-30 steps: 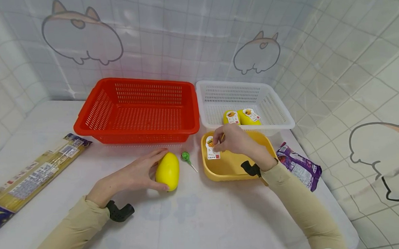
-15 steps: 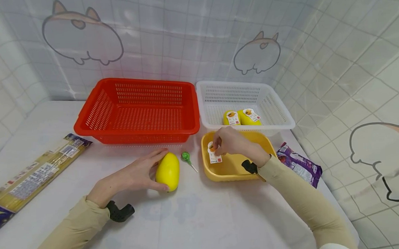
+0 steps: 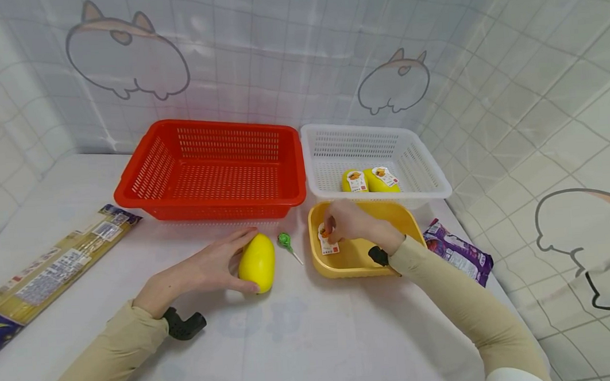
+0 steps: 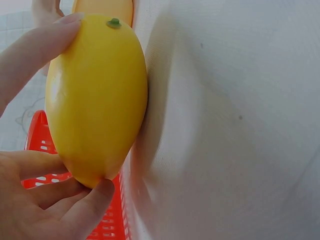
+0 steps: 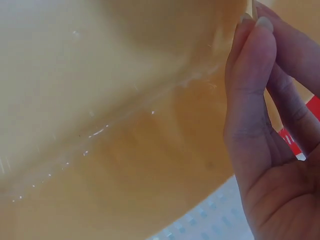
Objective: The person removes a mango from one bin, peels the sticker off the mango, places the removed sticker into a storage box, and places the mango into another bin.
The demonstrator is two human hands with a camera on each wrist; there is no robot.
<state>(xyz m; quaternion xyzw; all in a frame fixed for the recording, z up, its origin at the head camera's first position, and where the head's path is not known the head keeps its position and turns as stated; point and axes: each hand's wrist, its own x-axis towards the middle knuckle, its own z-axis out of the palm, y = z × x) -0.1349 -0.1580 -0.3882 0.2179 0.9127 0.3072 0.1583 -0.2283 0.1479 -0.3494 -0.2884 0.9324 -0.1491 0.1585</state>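
Note:
A yellow mango (image 3: 257, 265) lies on the white cloth in the head view. My left hand (image 3: 210, 267) holds it, thumb at the stem end and fingers at the other tip, as the left wrist view of the mango (image 4: 97, 100) shows. Inside the yellow basin (image 3: 358, 271), my right hand (image 3: 353, 219) pinches a white mango-printed label (image 3: 330, 248) near the left wall. Only a thin edge of it shows between the fingertips (image 5: 262, 25) in the right wrist view. Two labelled mangoes (image 3: 382, 180) sit in the white basket (image 3: 422, 164).
A red basket (image 3: 210, 210) stands at the back left, beside the white one. Between the held mango and the basin lies a green lollipop (image 3: 284, 241). A long noodle packet (image 3: 60, 266) lies at far left, and a purple snack bag (image 3: 458, 252) right of the basin.
My right hand has moved a little down and left in the basin with the label. The label shifted slightly lower. My left hand and its mango have stayed in place.

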